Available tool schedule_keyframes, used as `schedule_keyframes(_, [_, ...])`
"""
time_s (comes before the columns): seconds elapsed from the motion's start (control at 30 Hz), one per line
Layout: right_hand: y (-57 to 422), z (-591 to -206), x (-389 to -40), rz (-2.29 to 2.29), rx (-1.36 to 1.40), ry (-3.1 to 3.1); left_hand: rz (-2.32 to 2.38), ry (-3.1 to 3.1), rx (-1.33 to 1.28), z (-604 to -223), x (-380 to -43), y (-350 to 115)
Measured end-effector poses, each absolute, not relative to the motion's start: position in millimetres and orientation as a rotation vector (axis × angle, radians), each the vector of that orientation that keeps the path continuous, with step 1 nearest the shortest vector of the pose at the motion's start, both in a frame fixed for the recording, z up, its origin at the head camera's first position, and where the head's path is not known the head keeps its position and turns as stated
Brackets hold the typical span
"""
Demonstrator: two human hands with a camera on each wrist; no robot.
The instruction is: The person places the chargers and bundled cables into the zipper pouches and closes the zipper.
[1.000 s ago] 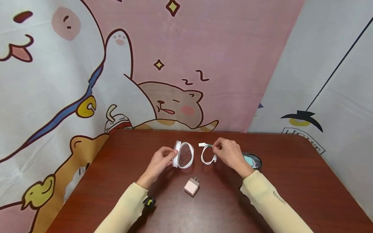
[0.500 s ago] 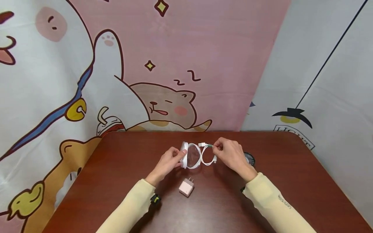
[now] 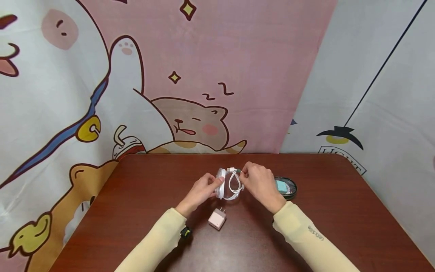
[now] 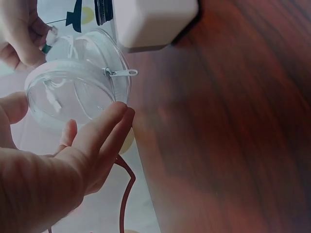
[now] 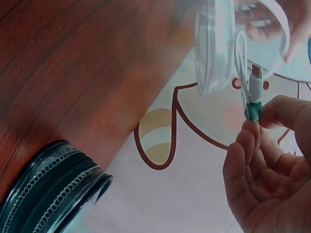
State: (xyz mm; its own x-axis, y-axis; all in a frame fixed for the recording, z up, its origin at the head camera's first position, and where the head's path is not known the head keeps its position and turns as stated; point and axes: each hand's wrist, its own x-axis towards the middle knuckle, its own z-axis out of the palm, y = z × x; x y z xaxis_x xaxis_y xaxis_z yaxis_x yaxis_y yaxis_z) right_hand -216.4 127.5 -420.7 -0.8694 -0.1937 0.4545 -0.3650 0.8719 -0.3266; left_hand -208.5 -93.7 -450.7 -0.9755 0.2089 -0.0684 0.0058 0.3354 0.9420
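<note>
A clear round zip pouch (image 3: 222,184) with white trim stands unzipped, its opening towards the right. My left hand (image 3: 200,189) grips its left side, thumb on one edge and fingers on the other in the left wrist view. My right hand (image 3: 259,183) pinches a coiled white charging cable (image 5: 241,58) at its green tie (image 5: 253,111). The cable's loop overlaps the pouch's opening in the head view. One cable end (image 4: 54,103) shows through the clear plastic in the left wrist view. The pouch's zip pull (image 4: 124,73) hangs at the rim.
A pale pink plug charger (image 3: 217,218) lies on the brown table (image 3: 163,173), nearer to me than the pouch. Right of my right hand is a black-edged oval case (image 3: 289,194) with a light blue item (image 3: 281,186) inside. A cartoon-printed cloth (image 3: 265,75) hangs behind the table.
The left hand has brought the pouch rightwards and the right hand has moved the cable left, so the cable, earlier apart from the pouch, now overlaps its opening. The head view has shifted slightly.
</note>
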Motion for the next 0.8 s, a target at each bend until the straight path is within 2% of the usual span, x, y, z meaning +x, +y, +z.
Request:
schedule_keyframes(0.43, [113, -442, -216, 0.296, 0.504, -2.569, 1.726, 2.379, 0.192, -450, -209, -91])
schedule_keyframes(0.8, [108, -452, -220, 0.274, 0.478, -2.643, 1.726, 2.344, 0.203, -450, -208, -91])
